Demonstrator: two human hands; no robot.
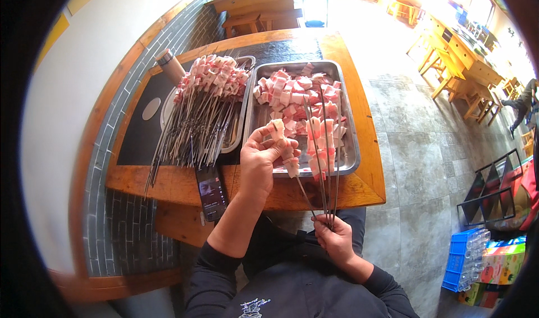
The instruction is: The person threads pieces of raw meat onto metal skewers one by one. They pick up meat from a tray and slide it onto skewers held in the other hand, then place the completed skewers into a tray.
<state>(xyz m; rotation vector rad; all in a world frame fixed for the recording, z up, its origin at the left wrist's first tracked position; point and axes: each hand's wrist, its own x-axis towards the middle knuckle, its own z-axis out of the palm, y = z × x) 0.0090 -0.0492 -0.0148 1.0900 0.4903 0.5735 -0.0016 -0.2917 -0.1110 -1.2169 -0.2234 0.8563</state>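
Note:
My left hand [265, 155] pinches pale meat pieces threaded on a metal skewer [306, 197], near the front left of a steel tray [356, 149]. Loose chunks of sliced raw meat [286, 90] lie in that tray. Below the table's front edge, my right hand [334, 236] grips the lower ends of several metal skewers, the left hand's one among them. Threaded meat [322, 145] covers the middle of some of these, held upright over the tray. To the left, a heap of loaded meat skewers [217, 75] rests across a second steel tray [238, 139], bare ends toward me.
A phone [210, 193] lies at the wooden table's [372, 183] front edge, left of my left arm. A capped cylindrical container [170, 66] stands behind the skewer heap, by the brick-patterned wall. On the floor at right are a blue crate [459, 259] and a black rack [490, 189].

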